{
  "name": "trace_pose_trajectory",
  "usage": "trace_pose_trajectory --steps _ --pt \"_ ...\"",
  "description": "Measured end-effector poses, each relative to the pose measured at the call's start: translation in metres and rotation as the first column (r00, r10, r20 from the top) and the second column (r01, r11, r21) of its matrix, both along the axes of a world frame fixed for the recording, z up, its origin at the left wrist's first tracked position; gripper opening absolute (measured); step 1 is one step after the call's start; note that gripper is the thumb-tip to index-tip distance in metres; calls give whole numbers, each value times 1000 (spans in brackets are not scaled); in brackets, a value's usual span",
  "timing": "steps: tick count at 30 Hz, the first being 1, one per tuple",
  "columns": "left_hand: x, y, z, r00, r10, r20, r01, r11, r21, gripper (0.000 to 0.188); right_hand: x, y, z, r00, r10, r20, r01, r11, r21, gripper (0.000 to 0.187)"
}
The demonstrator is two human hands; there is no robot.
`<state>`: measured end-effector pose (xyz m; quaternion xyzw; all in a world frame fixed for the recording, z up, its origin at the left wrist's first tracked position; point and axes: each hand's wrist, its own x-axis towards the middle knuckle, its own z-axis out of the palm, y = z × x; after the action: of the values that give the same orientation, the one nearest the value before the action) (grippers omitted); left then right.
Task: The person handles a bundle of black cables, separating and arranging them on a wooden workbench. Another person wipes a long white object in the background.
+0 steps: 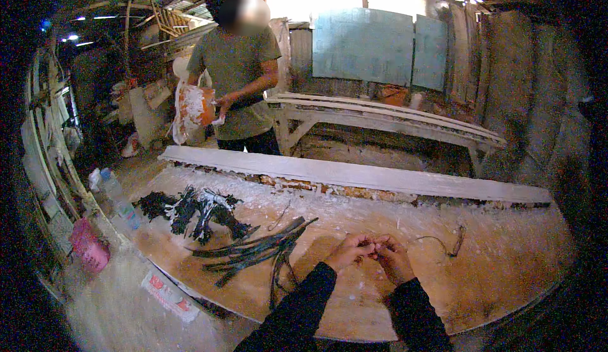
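My left hand point(347, 253) and my right hand point(394, 261) meet over the near middle of a wooden tabletop point(494, 282). Fingers of both are pinched together at the tips; whatever they hold is too small to make out. Left of my hands lies a loose pile of long dark strips point(253, 252). Beyond it sit dark, frayed bundles point(206, 211) streaked with white. To the right of my hands, a short brown stick-like piece point(457, 242) rests on the wood, with a thin curved strand beside it.
A long whitish board point(354, 171) runs along the table's far side. Behind it a person point(239, 86) holds an orange bucket point(201, 106) smeared with white. A bench point(380, 119) stands at the back. Left are a plastic bottle point(120, 200) and a pink bag point(90, 245).
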<state>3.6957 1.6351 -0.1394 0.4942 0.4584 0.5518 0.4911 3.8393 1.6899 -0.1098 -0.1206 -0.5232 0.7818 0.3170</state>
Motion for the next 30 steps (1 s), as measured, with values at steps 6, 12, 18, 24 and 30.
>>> trace_pose_trajectory --steps 6,12,18,24,30 --pt "2 -2 5 983 -43 180 45 999 -9 18 1 -8 5 999 -20 -25 19 999 -43 10" --pt "4 -13 15 937 -152 314 181 981 -68 14 2 3 -4 997 47 -64 -49 998 -34 7" --pt "8 -15 13 948 -157 277 177 983 -45 9 9 6 0 993 106 -61 -106 994 5 7" --pt "10 -14 14 864 -358 355 339 933 117 8 18 12 -2 986 163 -45 -163 987 12 8" --pt "11 -7 3 858 -277 432 245 961 131 11 5 10 -4 973 158 -168 -163 986 -18 9"
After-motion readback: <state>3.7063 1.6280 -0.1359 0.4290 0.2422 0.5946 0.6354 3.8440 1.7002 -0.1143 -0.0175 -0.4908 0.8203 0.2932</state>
